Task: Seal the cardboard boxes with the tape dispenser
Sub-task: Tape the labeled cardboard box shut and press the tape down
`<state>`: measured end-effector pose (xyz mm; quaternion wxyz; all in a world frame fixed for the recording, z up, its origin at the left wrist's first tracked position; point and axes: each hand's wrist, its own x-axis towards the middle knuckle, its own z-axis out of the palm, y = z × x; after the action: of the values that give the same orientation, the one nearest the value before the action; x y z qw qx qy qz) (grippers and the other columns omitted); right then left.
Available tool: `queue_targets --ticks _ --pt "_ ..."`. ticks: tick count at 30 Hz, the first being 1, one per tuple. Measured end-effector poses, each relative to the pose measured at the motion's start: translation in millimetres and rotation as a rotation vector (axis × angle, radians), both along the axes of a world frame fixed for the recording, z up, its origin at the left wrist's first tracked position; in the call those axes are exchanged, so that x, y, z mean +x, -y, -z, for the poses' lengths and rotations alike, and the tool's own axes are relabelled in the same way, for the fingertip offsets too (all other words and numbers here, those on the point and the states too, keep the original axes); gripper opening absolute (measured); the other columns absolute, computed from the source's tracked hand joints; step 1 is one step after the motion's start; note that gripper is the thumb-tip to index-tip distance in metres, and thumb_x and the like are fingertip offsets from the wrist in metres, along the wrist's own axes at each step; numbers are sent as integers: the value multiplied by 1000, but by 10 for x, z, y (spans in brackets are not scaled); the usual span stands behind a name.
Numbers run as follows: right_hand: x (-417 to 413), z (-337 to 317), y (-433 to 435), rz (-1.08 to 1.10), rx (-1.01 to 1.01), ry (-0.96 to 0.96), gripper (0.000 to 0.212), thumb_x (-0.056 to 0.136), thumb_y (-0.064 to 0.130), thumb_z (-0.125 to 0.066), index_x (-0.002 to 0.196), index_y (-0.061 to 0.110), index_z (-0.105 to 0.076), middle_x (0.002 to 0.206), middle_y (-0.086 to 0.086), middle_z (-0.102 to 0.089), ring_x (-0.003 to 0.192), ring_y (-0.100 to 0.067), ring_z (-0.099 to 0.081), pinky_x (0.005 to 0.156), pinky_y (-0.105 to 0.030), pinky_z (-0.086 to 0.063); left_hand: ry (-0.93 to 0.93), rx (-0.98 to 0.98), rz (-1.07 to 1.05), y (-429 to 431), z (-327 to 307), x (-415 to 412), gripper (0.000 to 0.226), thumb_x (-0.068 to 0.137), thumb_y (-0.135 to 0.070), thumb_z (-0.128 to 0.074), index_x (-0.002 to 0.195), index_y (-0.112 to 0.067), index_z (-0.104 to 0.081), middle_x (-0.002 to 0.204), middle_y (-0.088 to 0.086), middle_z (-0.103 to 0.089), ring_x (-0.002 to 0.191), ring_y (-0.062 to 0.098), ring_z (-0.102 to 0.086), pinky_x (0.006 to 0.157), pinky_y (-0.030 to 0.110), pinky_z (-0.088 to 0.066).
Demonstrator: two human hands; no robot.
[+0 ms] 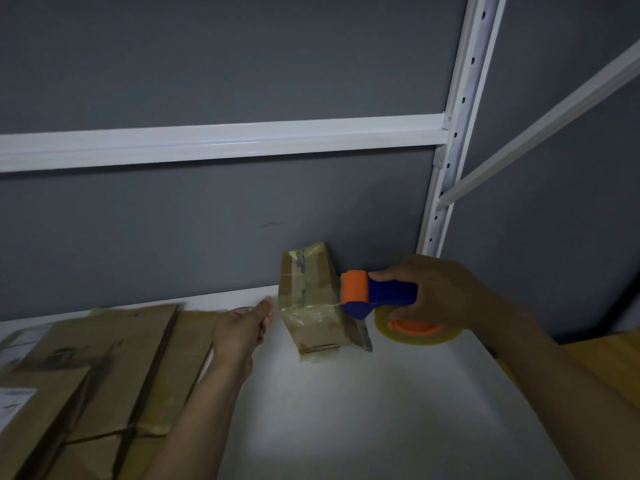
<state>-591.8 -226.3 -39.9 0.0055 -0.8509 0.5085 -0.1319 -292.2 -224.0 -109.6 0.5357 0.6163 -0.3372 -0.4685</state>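
**Grey wall (207,64), white shelf (346,393): tape dispenser (381,292) at small box (311,306)**

Flat cardboard boxes (104,358) lie at your left, beside your left hand (242,327), fingers straight, just short of the small box. It stands by the wall, glossy with clear tape (creased in places). Your right hand (440,296) curls round the blue dispenser handle, orange roller at the box's right side. White rack post (460,116) behind.
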Motion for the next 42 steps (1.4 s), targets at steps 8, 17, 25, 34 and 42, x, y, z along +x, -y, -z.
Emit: queue_targets --ticks 8,17,25,34,42 --pt "-62 260 25 58 101 -91 70 80 54 -68 140 50 -31 117 12 -50 98 -4 -45 81 -18 -36 -90 81 184 26 154 -149 35 88 -37 -68 67 -10 -64 59 1 -56 53 12 -44 51 23 -38" --pt "-33 470 11 78 203 0 69 84 49 -67 142 45 -30 123 10 -47 104 -7 -46 85 -17 -39 646 -15 221 89 219 -83 71 77 -73 -35 85 -9 -66 80 3 -70 77 17 -66 70 26 -49" --pt "356 558 -8 17 93 2 72 83 53 -64 144 40 -29 127 8 -48 111 -9 -47 82 -15 -38 1454 -573 717 210 222 -23 105 68 -94 -5 151 -29 0 157 -15 10 146 6 19 118 32 15" --pt "160 489 -168 25 98 -40 72 87 58 -55 147 40 -21 132 9 -43 109 -5 -44 75 -11 -31 1620 -634 655 258 321 -75 117 65 -76 -64 153 -34 1 158 -11 -7 146 19 -20 115 39 -11" --pt "44 545 -326 -5 -73 -88 68 78 56 -65 137 26 -48 110 -3 -61 91 -20 -63 68 -19 -34 1630 -591 662 253 270 -100 110 69 -70 -67 154 -33 -8 157 -10 -13 144 20 -28 114 37 -16"
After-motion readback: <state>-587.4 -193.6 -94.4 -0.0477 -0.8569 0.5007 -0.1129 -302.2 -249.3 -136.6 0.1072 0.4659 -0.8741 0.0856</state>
